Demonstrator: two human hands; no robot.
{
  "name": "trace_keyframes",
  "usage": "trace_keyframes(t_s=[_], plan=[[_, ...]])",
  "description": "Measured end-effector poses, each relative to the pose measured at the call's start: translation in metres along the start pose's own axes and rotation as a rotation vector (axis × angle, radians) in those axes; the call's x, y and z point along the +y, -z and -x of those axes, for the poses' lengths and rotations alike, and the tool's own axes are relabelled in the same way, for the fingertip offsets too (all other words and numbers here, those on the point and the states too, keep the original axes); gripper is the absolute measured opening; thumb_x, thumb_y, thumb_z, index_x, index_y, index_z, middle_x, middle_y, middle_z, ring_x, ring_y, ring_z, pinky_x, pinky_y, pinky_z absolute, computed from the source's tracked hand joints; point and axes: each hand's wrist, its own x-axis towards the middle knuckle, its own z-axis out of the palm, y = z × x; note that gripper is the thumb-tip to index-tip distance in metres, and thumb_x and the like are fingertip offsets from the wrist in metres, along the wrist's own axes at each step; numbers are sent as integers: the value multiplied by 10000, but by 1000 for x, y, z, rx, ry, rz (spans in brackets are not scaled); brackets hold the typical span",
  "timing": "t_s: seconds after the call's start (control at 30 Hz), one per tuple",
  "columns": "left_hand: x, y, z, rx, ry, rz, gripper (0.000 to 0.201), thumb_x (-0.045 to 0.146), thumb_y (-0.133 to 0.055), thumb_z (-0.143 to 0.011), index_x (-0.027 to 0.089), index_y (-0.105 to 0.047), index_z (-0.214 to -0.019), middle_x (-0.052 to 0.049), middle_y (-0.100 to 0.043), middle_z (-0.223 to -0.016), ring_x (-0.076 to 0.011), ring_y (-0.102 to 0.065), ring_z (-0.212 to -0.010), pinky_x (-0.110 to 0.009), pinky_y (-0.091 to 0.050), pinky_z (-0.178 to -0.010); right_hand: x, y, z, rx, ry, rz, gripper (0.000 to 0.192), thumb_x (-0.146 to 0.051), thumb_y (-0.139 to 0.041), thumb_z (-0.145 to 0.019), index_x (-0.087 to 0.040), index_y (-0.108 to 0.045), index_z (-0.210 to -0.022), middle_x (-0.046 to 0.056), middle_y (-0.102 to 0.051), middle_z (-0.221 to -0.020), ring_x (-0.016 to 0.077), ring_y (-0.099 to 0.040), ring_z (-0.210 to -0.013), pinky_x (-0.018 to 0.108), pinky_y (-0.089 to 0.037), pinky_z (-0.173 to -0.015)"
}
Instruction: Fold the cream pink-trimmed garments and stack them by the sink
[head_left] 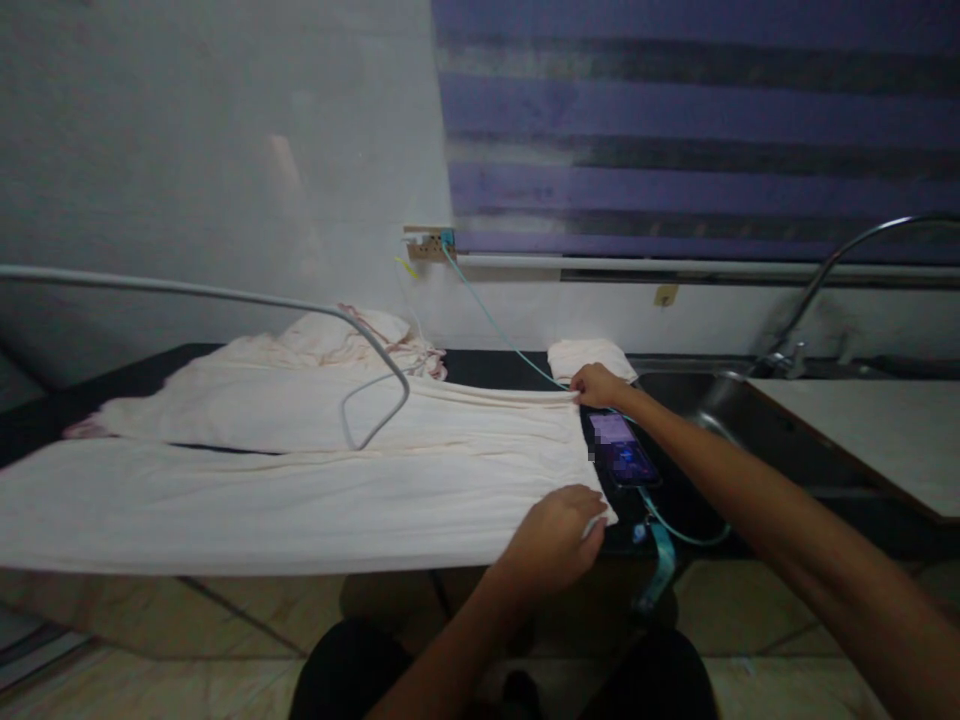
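Note:
A pair of cream-white trousers [420, 490] lies flat on the dark counter, its two legs stretching to the left and its waist end to the right. My right hand [598, 385] is closed on the far corner of the waist end. At the near corner, close to the counter's front edge, my left hand [559, 535] is curled with the fabric between its fingers. Just right of the waist end lies a phone [622, 450] with its screen lit, a teal cable and a teal strap [661, 565] by it.
Crumpled cream cloth [330, 340] lies at the back left, and a folded cream cloth [589, 358] behind my right hand. A grey bent tube [247, 297] reaches over the trousers. To the right are a sink [675, 400], a tap [825, 265] and a pale board [877, 430].

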Motion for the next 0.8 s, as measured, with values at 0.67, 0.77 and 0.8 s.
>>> trace_keyframes(t_s=[0.67, 0.77, 0.8], plan=[[-10, -2, 15, -69, -40, -299, 503, 345, -368, -1068, 234, -444, -1553, -99, -414, -1634, -291, -392, -1504, -519, -343, -1220, -66, 14, 171, 214, 323, -130, 206, -139, -591, -927, -175, -695, -1100, 101, -721, -1049, 216, -657, -971, 332, -515, -867], [-10, -3, 14, -57, -39, -284, 500, 339, -418, -1055, 231, -452, -1543, -108, -513, -1555, -267, -494, -1416, -487, -393, -1182, -78, 6, 196, 200, 354, -76, 224, -92, -575, -923, -190, -687, -1091, 96, -717, -1042, 225, -649, -1005, 346, -526, -871], [-9, -3, 14, -61, -35, -281, 478, 334, -431, -1051, 231, -484, -1514, -109, -560, -1506, -263, -533, -1372, -478, -419, -1155, -82, 2, 202, 197, 369, -53, 236, -75, -572, -917, -196, -688, -1084, 95, -718, -1044, 227, -647, -1013, 353, -528, -877]])
